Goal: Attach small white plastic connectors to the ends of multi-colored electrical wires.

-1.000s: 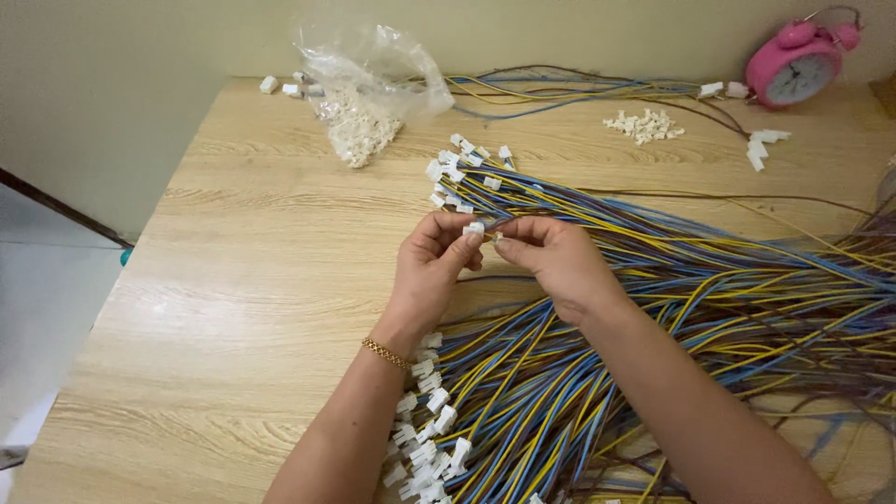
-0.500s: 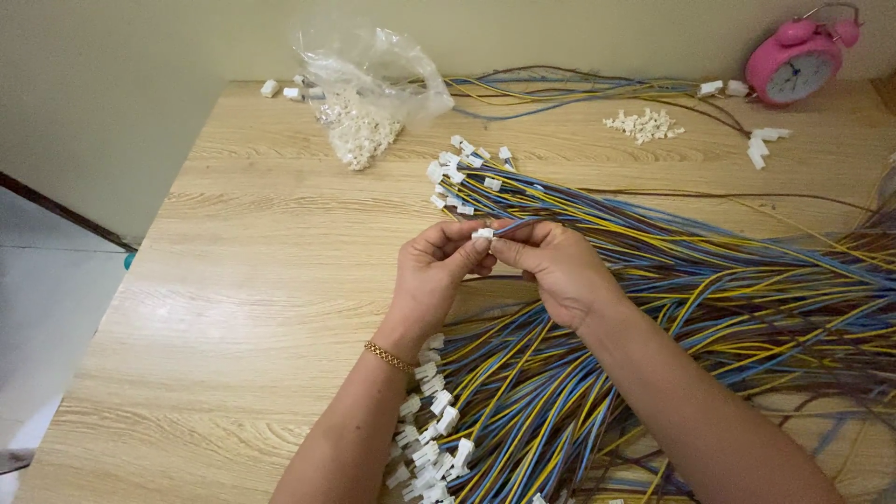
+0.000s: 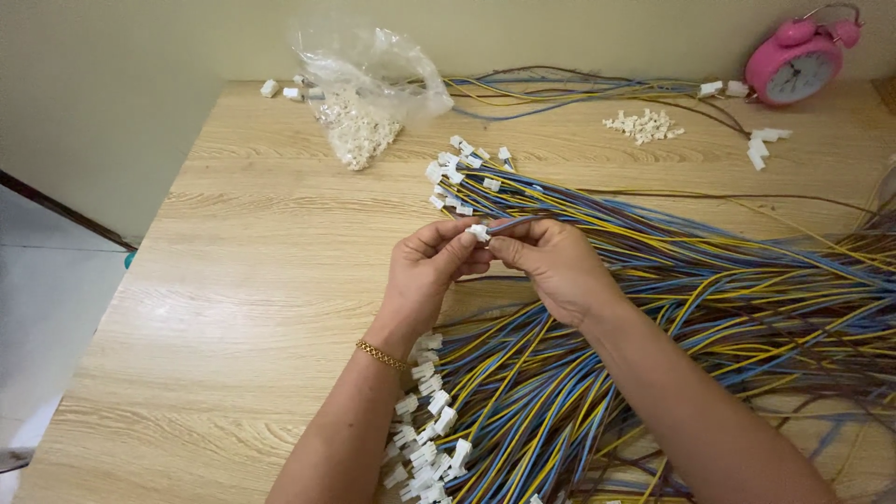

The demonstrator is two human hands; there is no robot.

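Note:
My left hand point(image 3: 427, 276) and my right hand point(image 3: 551, 266) meet above the middle of the wooden table point(image 3: 233, 280). Between their fingertips sits a small white plastic connector point(image 3: 479, 232). My left fingers pinch the connector, and my right fingers hold the thin wires point(image 3: 516, 223) that run into it. Under both hands lies a wide bundle of blue, yellow and brown wires point(image 3: 709, 289). One group of wire ends with white connectors point(image 3: 459, 174) fans out just beyond my hands, and another point(image 3: 425, 439) lies beside my left forearm.
A clear plastic bag of white connectors point(image 3: 359, 103) lies at the back left. A small pile of loose connectors point(image 3: 642, 124) and a pink alarm clock point(image 3: 796, 65) sit at the back right. The table's left edge drops to a tiled floor point(image 3: 47, 308).
Both hands have kept their place over the bundle. The fingers have shifted slightly on the connector and its wires.

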